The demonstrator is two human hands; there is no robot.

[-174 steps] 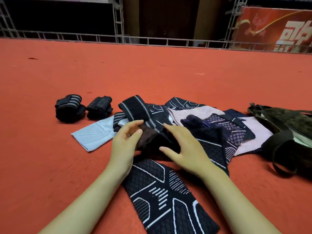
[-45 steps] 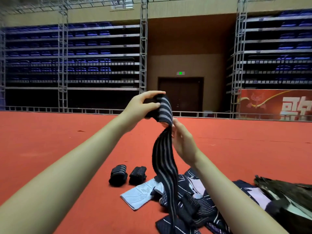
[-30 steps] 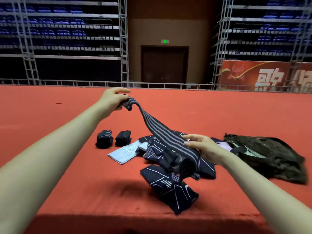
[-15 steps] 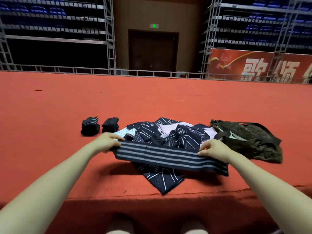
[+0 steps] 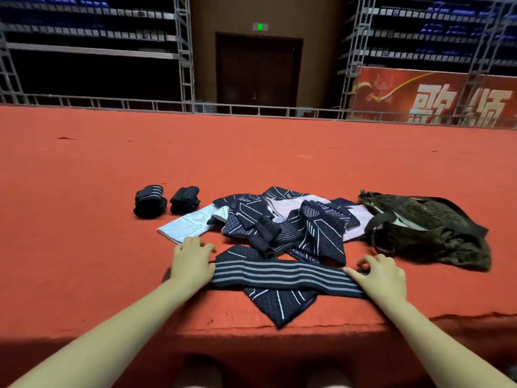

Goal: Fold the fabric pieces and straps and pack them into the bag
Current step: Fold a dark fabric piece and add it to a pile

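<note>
The striped strap [image 5: 282,277] is pressed flat at its ends by the left hand [image 5: 192,263] and right hand [image 5: 383,278], fingers seemingly loosely bent rather than clenched, just before the fabric pile [image 5: 285,225], the bag [image 5: 428,228] lying right of that pile.

Red carpet [image 5: 112,191] across a raised platform, front edge dropping away near the bottom of view. Low metal railing [image 5: 140,103] along the far edge. Behind it, a dark double door [image 5: 258,71] set in a brown wall, with a lit green exit sign [image 5: 260,26] just above. Grey scaffold towers [image 5: 184,51] on both sides, fronting tiers of blue seats [image 5: 447,12]. Red banner [image 5: 430,99] with large pale characters at right.
</note>
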